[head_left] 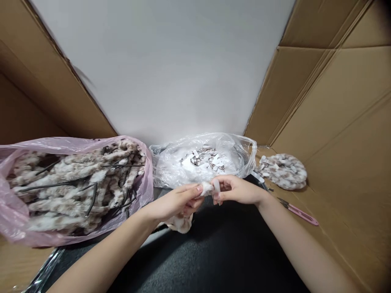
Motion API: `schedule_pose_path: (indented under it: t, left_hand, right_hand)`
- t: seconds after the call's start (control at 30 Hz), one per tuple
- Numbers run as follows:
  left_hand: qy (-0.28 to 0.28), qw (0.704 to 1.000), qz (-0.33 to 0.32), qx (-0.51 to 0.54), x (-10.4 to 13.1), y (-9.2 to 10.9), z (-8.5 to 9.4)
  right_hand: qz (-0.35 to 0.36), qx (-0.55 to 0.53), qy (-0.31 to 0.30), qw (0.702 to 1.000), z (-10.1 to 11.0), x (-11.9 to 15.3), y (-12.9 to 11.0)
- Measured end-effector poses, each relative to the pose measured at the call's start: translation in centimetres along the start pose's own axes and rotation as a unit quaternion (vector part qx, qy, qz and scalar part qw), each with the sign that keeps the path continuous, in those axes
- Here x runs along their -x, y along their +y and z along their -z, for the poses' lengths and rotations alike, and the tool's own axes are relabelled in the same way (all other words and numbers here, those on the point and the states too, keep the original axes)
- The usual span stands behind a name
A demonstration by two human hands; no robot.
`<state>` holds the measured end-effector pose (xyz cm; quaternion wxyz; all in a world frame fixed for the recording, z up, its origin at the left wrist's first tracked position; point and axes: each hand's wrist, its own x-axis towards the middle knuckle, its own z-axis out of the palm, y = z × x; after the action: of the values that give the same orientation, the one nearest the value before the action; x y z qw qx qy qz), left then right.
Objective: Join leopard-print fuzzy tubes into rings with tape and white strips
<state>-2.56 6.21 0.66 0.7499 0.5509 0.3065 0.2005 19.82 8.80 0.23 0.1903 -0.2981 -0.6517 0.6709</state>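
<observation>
A fluffy white-and-brown strip (181,224) hangs below my left hand (185,199), whose thumb and fingers pinch it near its end. The strip's white tip pokes out to the right of the thumb. Against that tip my right hand (227,190) pinches a small white tab (216,186) between thumb and fingers. Both hands are close together above dark fabric. Just beyond them lies a clear plastic bag (171,167) holding many small white and brown pieces (207,156).
At the left, a pink plastic bag (148,175) holds fluffy strips with dark cords. A round fluffy piece (285,171) lies at the right on cardboard, near a pink-handled tool (302,215). Tall cardboard panels (345,97) flank a pale wall (171,69).
</observation>
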Motion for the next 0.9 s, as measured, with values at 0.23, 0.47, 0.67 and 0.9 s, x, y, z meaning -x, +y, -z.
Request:
schedule_pose_path:
  t: [0.23, 0.47, 0.67, 0.9]
  left_hand:
    - [0.090, 0.994, -0.042, -0.047, 2.9, 2.0, 1.5]
    - [0.293, 0.885, -0.024, -0.361, 10.7, 5.1, 1.4]
    - [0.370, 0.885, -0.077, -0.271, 11.4, 2.0, 0.9]
    - [0.329, 0.932, -0.075, -0.133, 5.9, -5.4, 1.5]
  right_hand:
    - [-0.001, 0.235, -0.037, 0.971, -1.8, -0.6, 0.9]
    - [0.067, 0.425, 0.019, 0.903, -6.8, -2.7, 2.7]
    - [0.104, 0.511, 0.066, 0.851, -7.6, -2.7, 4.2]
    - [0.159, 0.479, 0.121, 0.855, -9.0, 0.2, 6.1]
